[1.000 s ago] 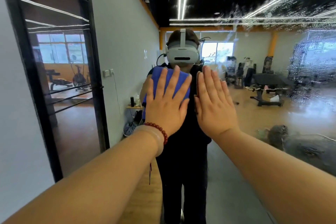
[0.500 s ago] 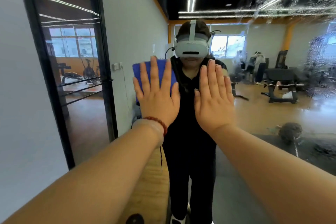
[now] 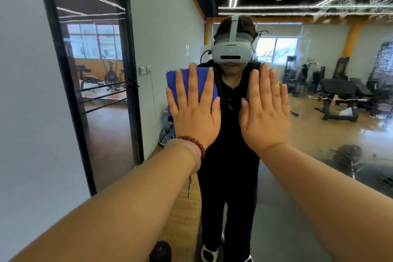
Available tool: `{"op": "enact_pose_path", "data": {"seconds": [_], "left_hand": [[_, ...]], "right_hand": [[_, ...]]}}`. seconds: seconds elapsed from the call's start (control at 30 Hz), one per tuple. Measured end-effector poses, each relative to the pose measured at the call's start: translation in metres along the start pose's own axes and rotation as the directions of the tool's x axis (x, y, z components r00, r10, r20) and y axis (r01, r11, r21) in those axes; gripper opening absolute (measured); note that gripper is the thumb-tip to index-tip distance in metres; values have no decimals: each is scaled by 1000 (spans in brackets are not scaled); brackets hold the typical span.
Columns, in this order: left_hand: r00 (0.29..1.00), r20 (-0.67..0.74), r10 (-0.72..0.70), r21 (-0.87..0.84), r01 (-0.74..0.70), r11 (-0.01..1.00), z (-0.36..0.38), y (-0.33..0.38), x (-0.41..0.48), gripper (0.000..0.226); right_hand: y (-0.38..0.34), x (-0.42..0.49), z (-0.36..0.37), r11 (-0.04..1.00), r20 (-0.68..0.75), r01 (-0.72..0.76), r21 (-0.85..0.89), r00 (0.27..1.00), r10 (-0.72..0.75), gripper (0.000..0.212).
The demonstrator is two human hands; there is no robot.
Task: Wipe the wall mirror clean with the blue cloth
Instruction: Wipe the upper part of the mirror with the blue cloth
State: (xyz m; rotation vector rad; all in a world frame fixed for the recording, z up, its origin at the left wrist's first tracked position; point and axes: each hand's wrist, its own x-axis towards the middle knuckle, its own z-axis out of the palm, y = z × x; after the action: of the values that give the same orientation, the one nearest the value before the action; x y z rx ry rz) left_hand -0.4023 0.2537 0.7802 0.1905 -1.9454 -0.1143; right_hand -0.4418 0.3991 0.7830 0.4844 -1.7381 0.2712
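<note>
Gym-hall mirror (image 3: 319, 155), rigid and likely slick, carries spray residue right of the cloth (image 3: 187, 83), which the left hand (image 3: 195, 112) pins flat with fingers spread; soft, light fabric judged best pressed by palm, right hand (image 3: 265, 110) bare, fingers together.

Black-framed doorway (image 3: 89, 83) at left, grey wall (image 3: 23, 112), wall switch (image 3: 144, 70), possibly exercise bikes (image 3: 110, 77) beyond.

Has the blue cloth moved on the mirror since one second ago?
Yes. The cloth has slid left: it covered the reflected person's chest under the headset, and now it lies left of the body, nearer the reflected door frame.
</note>
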Motion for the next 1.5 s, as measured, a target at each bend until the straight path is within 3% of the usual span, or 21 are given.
{"op": "enact_pose_path", "data": {"seconds": [0.17,0.3,0.37,0.43,0.5,0.53,0.6,0.7,0.77,0.9,1.0,1.07,1.13,1.2,1.27,1.4,1.5], "left_hand": [[959,64,276,78,-280,957,23,-9,-67,68],[949,86,304,107,-312,944,27,-21,-88,69],[971,87,224,74,-231,970,21,-16,-71,68],[999,41,25,3,-25,1000,12,-1,-38,64],[990,8,-142,-36,142,989,3,16,-8,63],[987,-3,-159,-29,159,987,0,21,-1,63],[999,-19,-47,14,48,999,5,21,-8,63],[970,48,237,46,-239,970,21,19,-55,64],[950,87,301,70,-308,949,30,22,-83,66],[980,69,188,-7,-188,982,29,32,-75,63],[997,-21,-79,-78,78,994,21,48,-37,63],[987,-54,-152,-68,149,987,20,58,-29,62],[999,-33,16,16,-15,1000,26,62,-44,62],[965,48,259,62,-262,963,35,66,-73,65],[933,119,339,69,-348,935,41,73,-96,66],[968,128,215,15,-219,976,35,90,-85,63],[997,72,2,-48,2,999,27,111,-51,62]], "right_hand": [[1,0,-2,1000,10,-1,9,1000,1,57],[1,1,-3,1000,36,-3,23,999,2,58],[3,0,-5,1000,54,2,31,999,-4,58],[3,-1,-5,1000,71,6,30,997,-9,58],[3,0,-6,999,80,8,41,997,-11,59],[3,0,-8,998,90,9,56,996,-14,59],[6,-3,-12,995,105,-2,96,994,-9,59],[13,-19,-20,991,115,-54,125,993,39,61],[22,-35,-24,992,127,-42,121,992,26,63],[50,-58,-27,996,128,-33,79,992,22,62],[73,-70,-31,997,176,-52,53,984,42,63],[86,-75,-32,999,202,-17,42,979,8,63],[94,-79,-30,999,197,24,38,980,-31,64],[98,-81,-25,999,171,41,26,984,-45,64],[100,-82,-22,999,154,42,27,987,-46,64],[102,-83,-21,998,128,58,30,990,-61,64],[104,-84,-21,997,114,65,31,991,-68,62]]}}
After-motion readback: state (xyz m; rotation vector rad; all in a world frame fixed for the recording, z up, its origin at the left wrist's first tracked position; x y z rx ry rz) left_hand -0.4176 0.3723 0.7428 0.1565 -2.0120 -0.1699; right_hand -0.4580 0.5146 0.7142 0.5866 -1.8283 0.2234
